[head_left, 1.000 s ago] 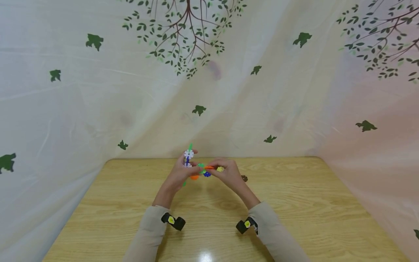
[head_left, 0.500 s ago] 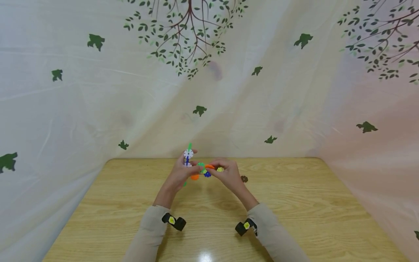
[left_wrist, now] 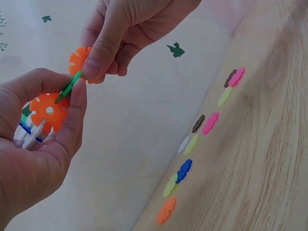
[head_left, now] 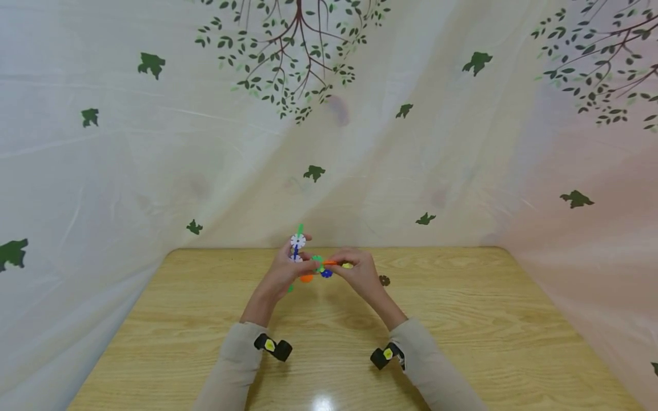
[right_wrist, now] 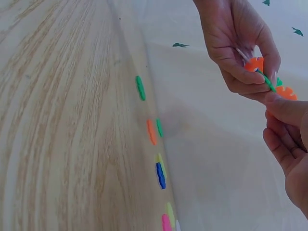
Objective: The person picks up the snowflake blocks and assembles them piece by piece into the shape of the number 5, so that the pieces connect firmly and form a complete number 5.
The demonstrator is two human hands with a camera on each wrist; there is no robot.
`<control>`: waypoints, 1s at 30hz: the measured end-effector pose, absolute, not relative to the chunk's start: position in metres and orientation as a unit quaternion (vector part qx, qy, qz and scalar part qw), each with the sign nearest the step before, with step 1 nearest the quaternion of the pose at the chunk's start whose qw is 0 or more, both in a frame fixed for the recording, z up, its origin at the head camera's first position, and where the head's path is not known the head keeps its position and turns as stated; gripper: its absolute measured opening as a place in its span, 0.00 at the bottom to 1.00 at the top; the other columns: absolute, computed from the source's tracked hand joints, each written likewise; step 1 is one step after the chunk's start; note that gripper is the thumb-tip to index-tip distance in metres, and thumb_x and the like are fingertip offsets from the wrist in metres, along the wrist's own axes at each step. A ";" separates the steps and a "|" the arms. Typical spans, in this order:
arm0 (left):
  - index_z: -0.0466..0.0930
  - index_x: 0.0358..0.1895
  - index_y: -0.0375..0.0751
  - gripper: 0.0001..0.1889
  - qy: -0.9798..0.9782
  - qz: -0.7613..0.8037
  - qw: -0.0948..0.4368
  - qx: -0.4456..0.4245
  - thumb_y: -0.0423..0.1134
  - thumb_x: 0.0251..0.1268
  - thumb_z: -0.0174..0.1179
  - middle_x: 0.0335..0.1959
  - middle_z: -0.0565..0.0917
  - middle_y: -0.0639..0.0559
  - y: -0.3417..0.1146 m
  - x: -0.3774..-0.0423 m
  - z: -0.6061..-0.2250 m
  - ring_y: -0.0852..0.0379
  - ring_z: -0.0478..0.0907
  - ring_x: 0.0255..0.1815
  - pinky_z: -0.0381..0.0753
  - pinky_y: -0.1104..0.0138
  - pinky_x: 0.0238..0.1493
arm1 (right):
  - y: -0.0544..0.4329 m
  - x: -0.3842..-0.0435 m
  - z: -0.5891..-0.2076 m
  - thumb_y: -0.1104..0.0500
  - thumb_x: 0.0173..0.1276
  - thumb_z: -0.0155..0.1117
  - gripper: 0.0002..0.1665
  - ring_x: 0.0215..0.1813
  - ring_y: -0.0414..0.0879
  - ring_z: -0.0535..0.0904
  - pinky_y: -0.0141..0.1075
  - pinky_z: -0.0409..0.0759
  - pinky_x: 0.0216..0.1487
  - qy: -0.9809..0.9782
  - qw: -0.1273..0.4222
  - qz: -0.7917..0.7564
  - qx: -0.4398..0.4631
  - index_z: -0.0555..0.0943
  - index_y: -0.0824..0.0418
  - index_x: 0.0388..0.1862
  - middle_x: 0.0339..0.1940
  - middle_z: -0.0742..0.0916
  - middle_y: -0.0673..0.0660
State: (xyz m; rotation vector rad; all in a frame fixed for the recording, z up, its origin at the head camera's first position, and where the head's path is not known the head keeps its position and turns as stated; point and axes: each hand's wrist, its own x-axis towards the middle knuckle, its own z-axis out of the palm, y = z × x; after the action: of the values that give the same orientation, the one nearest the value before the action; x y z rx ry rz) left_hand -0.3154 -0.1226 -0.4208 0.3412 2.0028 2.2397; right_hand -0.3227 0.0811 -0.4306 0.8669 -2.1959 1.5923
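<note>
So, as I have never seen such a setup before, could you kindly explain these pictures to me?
There is no machine: a person works with a bare left hand and a bare right hand. The wide view comes from a camera on the head, looking forward and down; the two closer views come from the small black cameras on the wrists. On the pale wooden table lie flat, notched, plastic-looking discs, among them a pink disc, a blue disc and a brown disc. The left hand holds a linked cluster of such discs, including a green notched disc and an orange notched disc. The right hand pinches another orange notched disc at the green one's edge; I cannot tell whether those two are joined.
</note>
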 end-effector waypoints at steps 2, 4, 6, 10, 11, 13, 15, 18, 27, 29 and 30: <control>0.63 0.72 0.42 0.35 0.659 0.742 0.058 0.113 0.23 0.63 0.64 0.38 0.77 0.49 -0.122 -0.315 -0.421 0.56 0.82 0.36 0.88 0.65 0.43 | 0.081 -0.323 -0.431 0.68 0.61 0.75 0.04 0.38 0.50 0.85 0.36 0.85 0.40 -0.764 0.149 0.552 0.298 0.90 0.70 0.32 0.36 0.91 0.63; 0.63 0.72 0.41 0.35 0.658 0.742 0.056 0.114 0.22 0.62 0.64 0.38 0.76 0.49 -0.122 -0.316 -0.421 0.57 0.81 0.36 0.87 0.66 0.43 | 0.081 -0.321 -0.430 0.68 0.61 0.75 0.02 0.36 0.46 0.84 0.36 0.85 0.38 -0.766 0.154 0.549 0.297 0.91 0.67 0.32 0.35 0.91 0.61; 0.64 0.71 0.41 0.35 0.658 0.743 0.053 0.113 0.22 0.61 0.65 0.36 0.76 0.50 -0.122 -0.315 -0.421 0.57 0.81 0.35 0.87 0.66 0.42 | 0.081 -0.320 -0.429 0.69 0.61 0.75 0.01 0.35 0.42 0.82 0.35 0.84 0.36 -0.769 0.159 0.542 0.300 0.91 0.66 0.32 0.33 0.91 0.60; 0.65 0.70 0.40 0.34 0.661 0.739 0.053 0.118 0.22 0.61 0.65 0.34 0.75 0.52 -0.122 -0.316 -0.422 0.57 0.78 0.35 0.87 0.66 0.42 | 0.081 -0.318 -0.427 0.70 0.60 0.75 0.04 0.32 0.37 0.80 0.32 0.83 0.34 -0.772 0.166 0.531 0.306 0.92 0.64 0.33 0.31 0.90 0.59; 0.65 0.70 0.40 0.33 0.662 0.737 0.055 0.120 0.22 0.62 0.65 0.33 0.74 0.53 -0.122 -0.316 -0.422 0.57 0.77 0.35 0.86 0.66 0.42 | 0.081 -0.318 -0.427 0.70 0.60 0.75 0.05 0.31 0.36 0.79 0.32 0.83 0.33 -0.772 0.168 0.530 0.308 0.92 0.64 0.34 0.31 0.90 0.59; 0.64 0.70 0.40 0.33 0.664 0.735 0.059 0.127 0.23 0.63 0.64 0.34 0.74 0.53 -0.122 -0.317 -0.423 0.58 0.76 0.35 0.86 0.66 0.42 | 0.082 -0.318 -0.426 0.71 0.59 0.75 0.05 0.31 0.36 0.79 0.32 0.83 0.33 -0.772 0.171 0.528 0.310 0.92 0.65 0.34 0.30 0.90 0.59; 0.64 0.70 0.40 0.32 0.662 0.735 0.064 0.134 0.24 0.64 0.64 0.34 0.74 0.53 -0.122 -0.316 -0.424 0.58 0.76 0.35 0.86 0.66 0.42 | 0.082 -0.318 -0.426 0.71 0.59 0.76 0.05 0.31 0.36 0.80 0.34 0.84 0.33 -0.771 0.174 0.526 0.313 0.92 0.65 0.34 0.30 0.90 0.59; 0.62 0.71 0.41 0.32 0.663 0.730 0.072 0.149 0.25 0.66 0.63 0.37 0.74 0.51 -0.123 -0.315 -0.422 0.57 0.76 0.37 0.86 0.65 0.44 | 0.083 -0.319 -0.425 0.71 0.58 0.76 0.04 0.31 0.38 0.81 0.33 0.84 0.33 -0.769 0.174 0.527 0.317 0.91 0.66 0.33 0.29 0.90 0.60; 0.61 0.72 0.40 0.33 0.669 0.722 0.072 0.164 0.24 0.66 0.60 0.41 0.76 0.47 -0.125 -0.315 -0.420 0.56 0.76 0.39 0.82 0.68 0.40 | 0.081 -0.320 -0.426 0.69 0.58 0.77 0.04 0.30 0.35 0.82 0.33 0.84 0.32 -0.771 0.168 0.528 0.313 0.92 0.65 0.34 0.29 0.90 0.59; 0.61 0.72 0.39 0.33 0.666 0.724 0.071 0.166 0.23 0.65 0.60 0.39 0.76 0.48 -0.124 -0.316 -0.421 0.57 0.76 0.38 0.82 0.69 0.40 | 0.081 -0.320 -0.426 0.70 0.58 0.77 0.04 0.30 0.36 0.82 0.31 0.84 0.32 -0.770 0.171 0.529 0.313 0.92 0.65 0.33 0.29 0.90 0.60; 0.61 0.72 0.39 0.33 0.664 0.725 0.071 0.167 0.23 0.65 0.60 0.39 0.75 0.49 -0.123 -0.316 -0.421 0.57 0.75 0.37 0.82 0.69 0.40 | 0.081 -0.319 -0.426 0.70 0.58 0.77 0.04 0.30 0.36 0.82 0.30 0.84 0.32 -0.769 0.174 0.529 0.314 0.92 0.65 0.33 0.29 0.90 0.60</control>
State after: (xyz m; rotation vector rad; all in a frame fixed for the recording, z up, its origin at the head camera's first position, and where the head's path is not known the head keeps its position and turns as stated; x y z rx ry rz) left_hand -0.3165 -0.1230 -0.4215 0.5024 1.9976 2.1799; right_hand -0.3195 0.0815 -0.4260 0.8900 -2.1807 1.4989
